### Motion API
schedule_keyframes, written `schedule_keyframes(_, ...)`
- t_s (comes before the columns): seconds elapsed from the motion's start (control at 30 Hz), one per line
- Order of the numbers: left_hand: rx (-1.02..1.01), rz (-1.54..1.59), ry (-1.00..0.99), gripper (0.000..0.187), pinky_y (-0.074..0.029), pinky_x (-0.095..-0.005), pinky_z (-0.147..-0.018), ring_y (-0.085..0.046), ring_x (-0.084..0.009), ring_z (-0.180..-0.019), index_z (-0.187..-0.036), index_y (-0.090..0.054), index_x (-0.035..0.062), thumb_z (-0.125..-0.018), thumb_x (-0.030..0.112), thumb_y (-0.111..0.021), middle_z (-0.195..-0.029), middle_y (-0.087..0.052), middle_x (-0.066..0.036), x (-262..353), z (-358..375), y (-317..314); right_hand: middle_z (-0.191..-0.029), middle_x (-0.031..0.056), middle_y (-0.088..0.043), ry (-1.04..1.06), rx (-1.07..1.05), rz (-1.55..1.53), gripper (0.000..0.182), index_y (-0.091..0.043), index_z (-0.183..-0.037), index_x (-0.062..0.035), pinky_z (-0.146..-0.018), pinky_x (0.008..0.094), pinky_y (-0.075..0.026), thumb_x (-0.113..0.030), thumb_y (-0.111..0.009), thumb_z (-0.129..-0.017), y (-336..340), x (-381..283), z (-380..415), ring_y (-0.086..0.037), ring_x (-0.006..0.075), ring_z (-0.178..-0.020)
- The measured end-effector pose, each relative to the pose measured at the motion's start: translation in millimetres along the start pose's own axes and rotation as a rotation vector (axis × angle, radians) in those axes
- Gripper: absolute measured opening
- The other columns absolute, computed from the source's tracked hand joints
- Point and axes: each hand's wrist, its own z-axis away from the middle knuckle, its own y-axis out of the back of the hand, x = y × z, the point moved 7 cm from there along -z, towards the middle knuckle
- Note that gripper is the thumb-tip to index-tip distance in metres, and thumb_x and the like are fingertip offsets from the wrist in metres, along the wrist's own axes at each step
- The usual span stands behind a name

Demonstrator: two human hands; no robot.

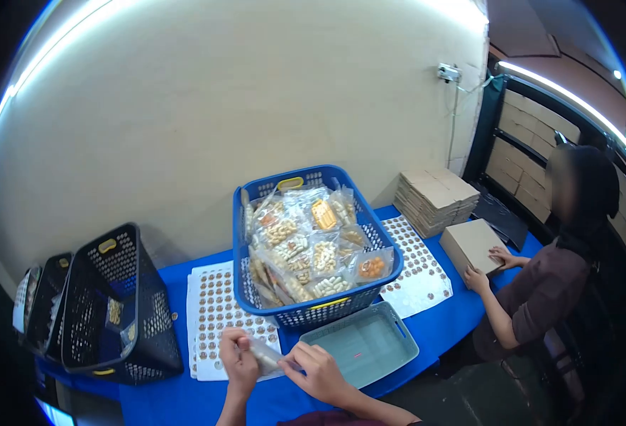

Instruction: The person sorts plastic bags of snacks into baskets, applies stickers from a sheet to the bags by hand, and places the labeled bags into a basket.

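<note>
Between my two hands is a small clear plastic bag with pale contents that are too blurred to name. My left hand is closed on one side of it, thumb up. My right hand pinches the other end. Just beyond stands a large blue basket, filled with clear bags of snack-like pieces in white, tan and orange. A shallow grey-green tray sits by my right hand. Under and behind my left hand lie sheets of round stickers.
To the left, dark baskets hold a few bags. On the right, a co-worker has both hands on a cardboard box. Flattened cartons are stacked against the wall, beside another sticker sheet. A blue cloth covers the table.
</note>
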Motion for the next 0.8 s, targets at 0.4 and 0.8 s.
schedule_keyframes(0.4, 0.216, 0.841, 0.292, 0.016, -0.030, -0.0203, -0.045, -0.036, -0.0081, -0.052, -0.083, -0.044, 0.0083, -0.092, 0.021, -0.042, -0.071, -0.040, -0.001, -34, -30, -33, -0.087, 0.0047, -0.056, -0.808, -0.227, -1.109, 0.029, -0.052, -0.104, 0.0009, -0.071, 0.0278, -0.043, -0.024, -0.047, -0.091, -49, 123, 105, -0.054, 0.0125, -0.076)
schedule_keyframes(0.8, -0.239, 1.444, 0.839, 0.046, -0.041, -0.0418, -0.092, -0.049, -0.0322, -0.110, -0.126, -0.035, 0.0036, -0.091, 0.032, -0.043, -0.122, -0.046, -0.018, -42, 25, -79, -0.104, 0.0083, -0.057, -0.905, -0.102, -1.220, 0.031, -0.048, -0.112, 0.0012, -0.082, 0.0294, -0.045, -0.006, -0.057, -0.083, -20, 151, 92, -0.056, 0.0165, -0.095)
